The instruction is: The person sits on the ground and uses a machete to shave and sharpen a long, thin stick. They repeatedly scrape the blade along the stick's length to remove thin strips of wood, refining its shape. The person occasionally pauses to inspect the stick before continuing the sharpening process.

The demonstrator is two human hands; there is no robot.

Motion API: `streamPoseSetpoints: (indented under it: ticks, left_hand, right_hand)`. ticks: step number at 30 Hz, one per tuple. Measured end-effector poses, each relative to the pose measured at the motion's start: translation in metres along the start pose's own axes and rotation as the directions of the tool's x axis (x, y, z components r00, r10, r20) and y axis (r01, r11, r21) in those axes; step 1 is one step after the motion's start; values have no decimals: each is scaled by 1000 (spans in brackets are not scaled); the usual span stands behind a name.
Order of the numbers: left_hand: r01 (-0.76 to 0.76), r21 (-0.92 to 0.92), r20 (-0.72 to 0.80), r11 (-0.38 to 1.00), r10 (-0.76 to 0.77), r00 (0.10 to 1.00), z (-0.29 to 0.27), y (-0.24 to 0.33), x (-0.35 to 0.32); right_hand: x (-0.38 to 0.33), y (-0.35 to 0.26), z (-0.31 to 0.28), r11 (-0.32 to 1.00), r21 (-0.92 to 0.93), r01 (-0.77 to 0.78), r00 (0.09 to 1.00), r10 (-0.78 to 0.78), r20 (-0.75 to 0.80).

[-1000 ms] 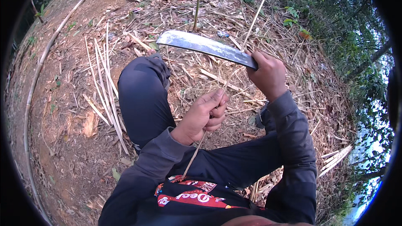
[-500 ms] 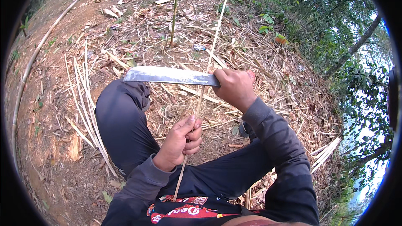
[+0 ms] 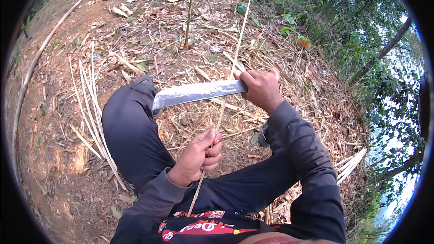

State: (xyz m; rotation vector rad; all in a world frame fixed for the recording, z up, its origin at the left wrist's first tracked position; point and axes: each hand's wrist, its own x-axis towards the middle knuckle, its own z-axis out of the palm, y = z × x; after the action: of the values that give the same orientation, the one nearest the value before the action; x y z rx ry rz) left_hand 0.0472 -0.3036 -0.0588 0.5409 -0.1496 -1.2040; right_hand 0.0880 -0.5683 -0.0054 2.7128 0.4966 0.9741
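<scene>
A long, thin strip of split bamboo or wood (image 3: 242, 31) slants from my lap up and away toward the far side. My left hand (image 3: 201, 156) is closed round its lower part, thumb on top. My right hand (image 3: 262, 88) grips a machete (image 3: 199, 93), its handle hidden in the fist. The broad, worn grey blade points left and crosses over the strip, its tip above my left knee. Whether the blade touches the strip I cannot tell.
Pale split strips (image 3: 92, 108) lie on the ground left of my bent leg; another bundle (image 3: 352, 166) lies at the right. A thin upright stem (image 3: 190, 11) stands ahead amid shavings and dry leaves. A long pole (image 3: 43, 49) curves along the left; bushes (image 3: 343, 27) border the right.
My right hand has moved slightly right, and the machete has shifted right with its tip lower. The strip leans a little more to the right; my left hand still grips it.
</scene>
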Motion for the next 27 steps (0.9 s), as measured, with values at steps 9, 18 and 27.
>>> streamPoseSetpoints:
  ticks: [9,18,27]
  left_hand:
    - [85,166,-51,982,-78,996,8,-8,0]
    - [266,250,-192,931,-221,956,-3,18,-77]
    - [388,277,-341,879,-288,895,-1,11,-168]
  right_hand:
    - [-28,103,5,867,-249,-431,901,400,-169]
    - [-72,148,-13,644,-227,-731,681,712,-174]
    - [-93,166,-30,528,-117,-841,537,841,-65]
